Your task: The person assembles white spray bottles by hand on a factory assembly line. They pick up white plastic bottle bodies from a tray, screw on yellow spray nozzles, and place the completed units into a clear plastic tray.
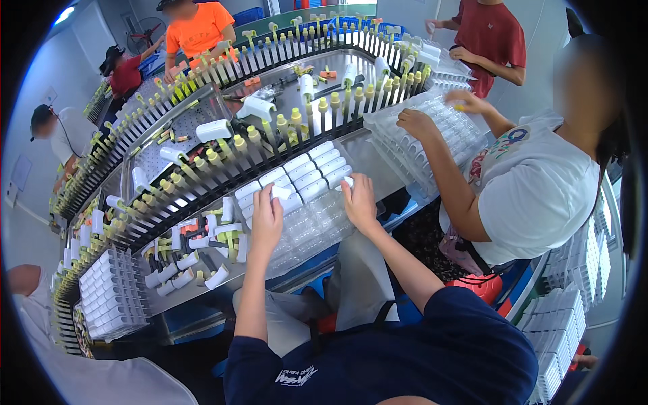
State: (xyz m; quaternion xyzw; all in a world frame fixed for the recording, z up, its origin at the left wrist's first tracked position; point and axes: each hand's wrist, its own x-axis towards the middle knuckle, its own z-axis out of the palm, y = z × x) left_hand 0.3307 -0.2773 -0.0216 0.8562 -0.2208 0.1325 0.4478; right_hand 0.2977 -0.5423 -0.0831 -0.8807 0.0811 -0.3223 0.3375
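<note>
In front of me lies a see-through plastic tray (302,233), its far rows filled with white rounded plastic housings (310,178). My left hand (268,219) is closed over the left side of the tray, with a small white plastic piece (280,193) between thumb and fingers. At the tray's right edge, my right hand (360,202) is closed too, pinching another white plastic piece (345,183), mostly hidden by the fingers. Bare tray pockets show between my forearms. To the left of my left hand, loose white, black and yellow-green parts (196,251) lie in a heap on the metal table.
A rack of black uprights with yellow tips (297,121) curves along the far side. Stacked filled trays (111,297) stand at far left. On the right a co-worker in white (533,196) handles clear trays (418,142). Other people work farther back.
</note>
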